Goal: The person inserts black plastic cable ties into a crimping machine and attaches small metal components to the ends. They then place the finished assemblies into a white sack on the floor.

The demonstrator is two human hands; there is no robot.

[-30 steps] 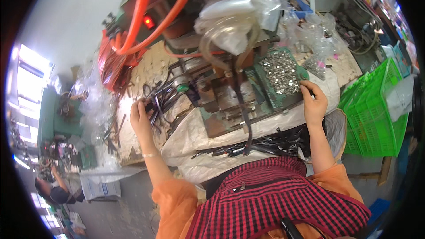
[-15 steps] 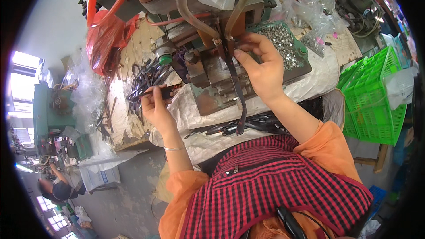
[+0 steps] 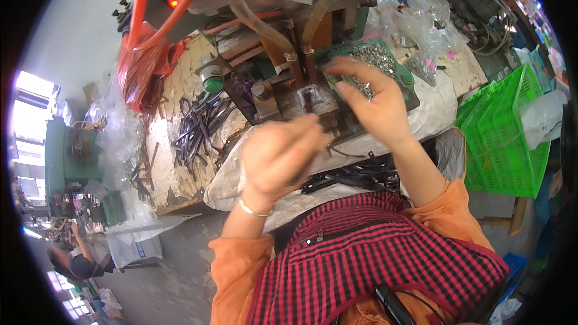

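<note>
At the worktop's [image 3: 174, 168] left edge a loose heap of dark bent metal pieces [image 3: 201, 123] lies unattended. The left hand [image 3: 277, 159], which reached into that heap a second ago, has since been raised and drawn in toward the middle; it is now curled into a loose fist in front of the press fixture [image 3: 304, 99]. Whether its fingers enclose a piece cannot be told, since the back of the hand faces the camera. The right hand [image 3: 370, 105] has moved off the green tray of small bright parts [image 3: 385, 63] at the far right and now hangs beside the fixture, fingers spread and slack, nothing visibly gripped. Judged from both hands converging, the fixture is being loaded or cleared. The fixture's seat is hidden behind the left hand, and the machine's upper body is cut off at the frame's top. More dark pieces [image 3: 355, 174] lie along the near edge.
</note>
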